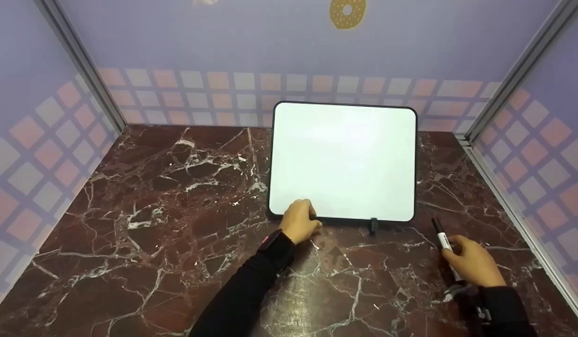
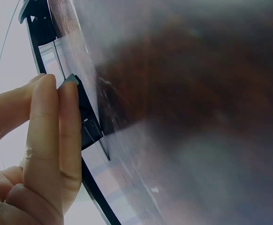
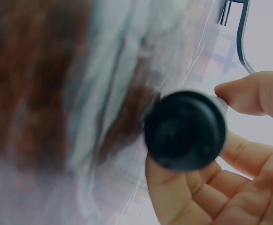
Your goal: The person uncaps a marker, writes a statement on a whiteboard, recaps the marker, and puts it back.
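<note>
A blank whiteboard [image 1: 343,159] with a black frame stands upright on small feet toward the back of the marble table [image 1: 167,234]. My left hand [image 1: 300,221] is at its lower left corner. In the left wrist view its fingers [image 2: 49,136] press against a small black foot [image 2: 86,123] on the board's frame. To the right of the board, my right hand [image 1: 472,265] holds a black-and-white marker [image 1: 441,238] pointing toward the board. The right wrist view shows the marker's round black end [image 3: 185,130] between thumb and fingers.
A second black foot [image 1: 373,225] sticks out under the board's lower edge. Checkered walls with metal rails [image 1: 504,192] close the table on the left, back and right. A doughnut picture [image 1: 347,13] is on the back wall.
</note>
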Demonstrator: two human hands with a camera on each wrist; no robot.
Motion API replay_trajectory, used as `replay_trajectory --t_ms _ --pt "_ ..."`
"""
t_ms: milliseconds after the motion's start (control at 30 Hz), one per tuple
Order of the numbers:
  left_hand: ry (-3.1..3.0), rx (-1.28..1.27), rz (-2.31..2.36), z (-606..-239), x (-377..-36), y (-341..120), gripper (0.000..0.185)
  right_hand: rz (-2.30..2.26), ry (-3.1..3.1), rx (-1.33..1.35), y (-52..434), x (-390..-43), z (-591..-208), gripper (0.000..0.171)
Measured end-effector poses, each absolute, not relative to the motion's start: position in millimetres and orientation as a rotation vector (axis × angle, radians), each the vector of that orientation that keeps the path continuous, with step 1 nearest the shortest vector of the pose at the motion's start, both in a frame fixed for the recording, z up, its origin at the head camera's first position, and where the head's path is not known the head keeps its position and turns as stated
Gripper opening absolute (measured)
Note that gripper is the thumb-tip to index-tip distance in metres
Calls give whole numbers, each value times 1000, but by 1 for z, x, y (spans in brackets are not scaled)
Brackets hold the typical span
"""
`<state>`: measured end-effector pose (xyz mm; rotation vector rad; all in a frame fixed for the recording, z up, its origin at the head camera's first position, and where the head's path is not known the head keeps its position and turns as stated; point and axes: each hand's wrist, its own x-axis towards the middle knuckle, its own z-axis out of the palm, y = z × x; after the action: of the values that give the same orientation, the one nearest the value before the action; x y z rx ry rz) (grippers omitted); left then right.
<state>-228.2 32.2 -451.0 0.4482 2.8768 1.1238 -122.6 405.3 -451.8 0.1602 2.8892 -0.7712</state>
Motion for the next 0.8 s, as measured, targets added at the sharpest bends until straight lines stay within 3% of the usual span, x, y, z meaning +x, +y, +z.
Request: replay_trajectory --t_ms 800 --pt "2891 444 1078 -449 -208 -10 22 -837 2939 77 378 -140 -453 40"
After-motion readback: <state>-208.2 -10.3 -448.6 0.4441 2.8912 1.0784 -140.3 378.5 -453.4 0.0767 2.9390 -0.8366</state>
